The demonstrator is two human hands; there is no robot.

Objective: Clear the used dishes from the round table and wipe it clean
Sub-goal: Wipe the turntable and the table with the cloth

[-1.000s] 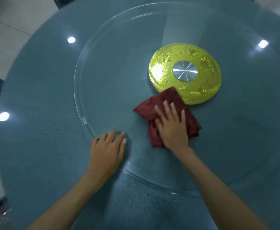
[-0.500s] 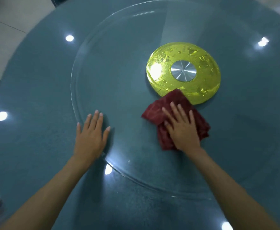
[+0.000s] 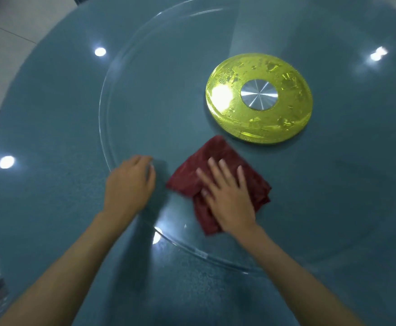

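A dark red cloth (image 3: 215,161) lies folded on the clear glass turntable (image 3: 145,102) of the round blue-grey table (image 3: 39,137). My right hand (image 3: 227,194) presses flat on the cloth with straight, spread fingers. My left hand (image 3: 131,182) rests on the turntable just inside its near-left rim, fingers bent down onto the glass, a short gap left of the cloth. No dishes are in view.
A yellow-gold disc (image 3: 286,118) with a silver hub (image 3: 259,94) marks the turntable's centre, just beyond the cloth. Ceiling lights reflect in the table top. Pale floor (image 3: 16,27) shows past the table's far-left edge.
The cloth and my right hand slid back toward me and left, off the gold disc. My left hand moved right along the turntable rim and its fingers bent.
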